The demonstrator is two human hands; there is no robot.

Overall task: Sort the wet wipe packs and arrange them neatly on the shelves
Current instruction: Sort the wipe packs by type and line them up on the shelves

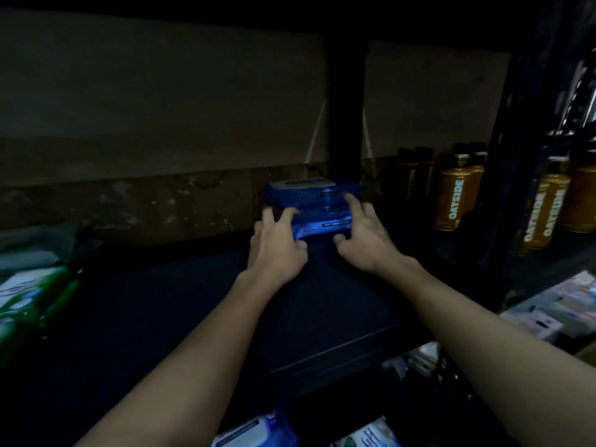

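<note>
Three blue wet wipe packs lie stacked at the back of a dark shelf, near a black upright post. My left hand holds the stack's left end, fingers curled round the front of the lower packs. My right hand holds the right end, fingers spread over the top edge and thumb at the bottom pack. More packs, green ones, lie at the shelf's left end. Blue and white packs show on the level below.
Orange bottles stand on the shelf to the right, behind a dark upright. A cardboard wall closes the back. Boxed goods sit lower right. A bare stretch of shelf lies between the green packs and the stack.
</note>
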